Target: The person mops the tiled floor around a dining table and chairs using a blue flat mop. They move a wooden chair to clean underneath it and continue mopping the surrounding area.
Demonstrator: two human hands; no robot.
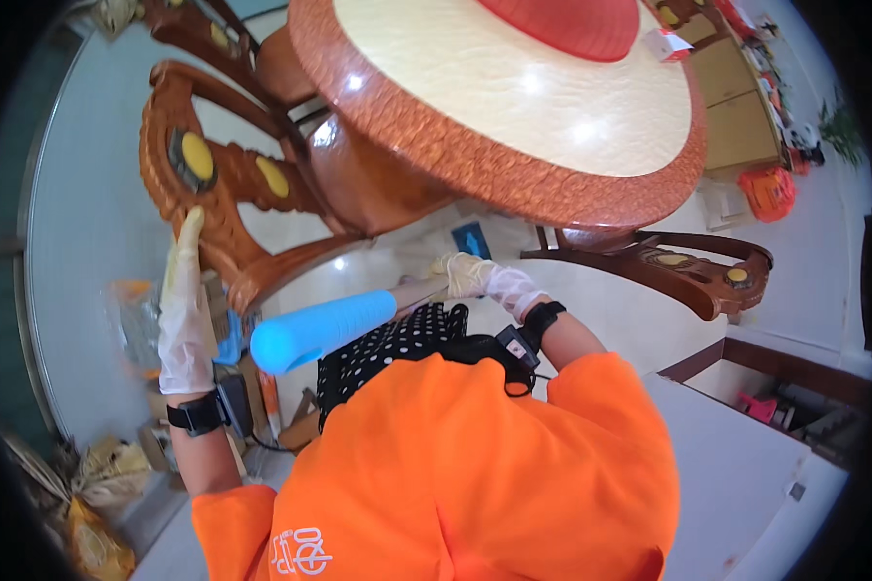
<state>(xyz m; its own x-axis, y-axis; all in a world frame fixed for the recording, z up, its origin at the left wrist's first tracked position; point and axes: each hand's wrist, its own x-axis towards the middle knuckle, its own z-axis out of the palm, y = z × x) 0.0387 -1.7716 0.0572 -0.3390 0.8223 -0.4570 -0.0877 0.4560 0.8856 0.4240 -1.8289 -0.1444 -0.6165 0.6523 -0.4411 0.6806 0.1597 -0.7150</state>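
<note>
My left hand (182,312), in a pale glove, rests against the carved wooden chair (225,171), at the outer edge of its backrest. One digit lies straight along the wood; the other fingers are partly hidden, so a firm grip cannot be made out. My right hand (472,277), also gloved, is closed around the shaft of a long-handled tool with a light blue grip (327,327). That grip slants across my front towards the left. Beyond my right hand, a blue flat piece (471,240) is on the floor; whether it belongs to the tool is hidden.
A round table (509,196) with a red dome-shaped cover (574,25) stands ahead. Another wooden chair (668,261) is at the right. Bags and cardboard boxes (160,443) lie at the left. A white panel (727,465) is at my lower right.
</note>
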